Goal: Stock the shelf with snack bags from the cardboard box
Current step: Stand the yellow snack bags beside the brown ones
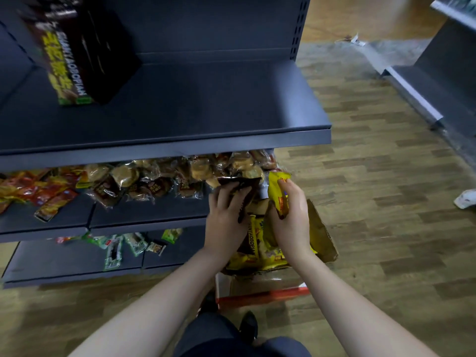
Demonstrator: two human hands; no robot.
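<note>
My left hand [226, 217] grips a dark brown snack bag [244, 188], lifted above the cardboard box [322, 235]. My right hand [291, 215] holds a yellow snack bag [277, 191] beside it. The open box sits on the floor at the right end of the dark shelf unit and holds more yellow bags [257, 253]. The middle shelf [144, 217] carries a row of clear-wrapped brown snack bags [159, 179], just left of my hands. The top shelf [206, 112] is mostly bare.
A black and yellow-green carton [77, 52] stands on the top shelf at the left. Red and yellow packets [38, 191] lie on the middle shelf's left; green packets [123, 246] lie on the bottom shelf. Another shelf unit [438, 73] stands at the far right across wood flooring.
</note>
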